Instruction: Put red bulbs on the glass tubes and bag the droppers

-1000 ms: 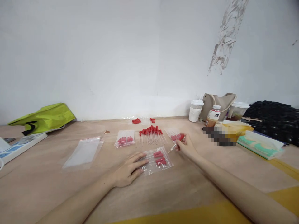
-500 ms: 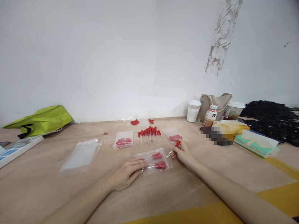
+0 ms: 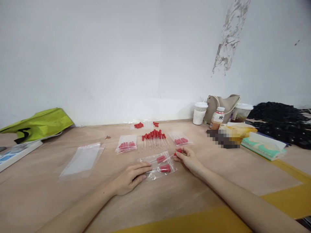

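Observation:
My left hand lies with fingers stretched out over the left part of a clear zip bag. Inside that bag are droppers with red rubber bulbs, bulbs toward the right. At the bag's right edge, my right hand pinches a dropper by its red bulb. Its thin tube points left at the bag; whether the tip is inside I cannot tell. Beyond the bag, several loose droppers lie in a fan, bulbs away from me.
Filled dropper bags lie to the left and right. Flat zip bags are at left, loose red bulbs near the wall. Cups, a bottle and a tissue pack stand at right, a power strip at far left.
My right hand has brought the dropper leftward to the bag's edge and turned it flatter. My left hand stays on the bag. The whole view has shifted slightly.

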Demonstrator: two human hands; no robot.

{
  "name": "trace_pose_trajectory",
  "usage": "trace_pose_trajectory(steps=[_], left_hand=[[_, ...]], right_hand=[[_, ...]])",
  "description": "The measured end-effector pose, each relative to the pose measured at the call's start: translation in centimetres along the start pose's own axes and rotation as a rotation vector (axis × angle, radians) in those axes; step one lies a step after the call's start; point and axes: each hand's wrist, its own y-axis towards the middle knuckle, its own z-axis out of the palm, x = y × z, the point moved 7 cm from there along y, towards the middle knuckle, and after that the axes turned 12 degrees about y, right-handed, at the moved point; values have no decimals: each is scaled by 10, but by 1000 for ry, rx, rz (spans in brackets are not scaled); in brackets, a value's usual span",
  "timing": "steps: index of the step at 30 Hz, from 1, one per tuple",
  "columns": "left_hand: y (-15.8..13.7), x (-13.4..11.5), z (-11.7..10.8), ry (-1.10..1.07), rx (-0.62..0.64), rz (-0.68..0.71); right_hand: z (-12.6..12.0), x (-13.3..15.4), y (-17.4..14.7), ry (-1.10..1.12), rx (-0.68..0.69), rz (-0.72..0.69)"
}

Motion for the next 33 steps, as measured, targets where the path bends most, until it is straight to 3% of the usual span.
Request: trace_pose_trajectory(steps=[4, 11, 20, 25, 27, 31, 33], left_hand=[[-1, 0, 0, -6, -2, -6], [-1, 2, 1, -5, 13, -11], [-1, 2, 2, -4, 23, -12], [-1, 2, 2, -10, 17, -22], [0, 2, 1, -17, 13, -23], [0, 2, 0, -35, 8, -13], [0, 0, 0, -42, 12, 0]], right_hand=[[-5, 0, 1, 23, -70, 7], [-5, 5, -2, -78, 1, 72], [14, -1, 5, -561, 174, -159], [32, -8, -2, -481, 359, -36], [29, -6, -2, -411, 311, 52], [10, 0, 3, -421, 52, 146], [11, -1, 4, -425, 47, 185]])
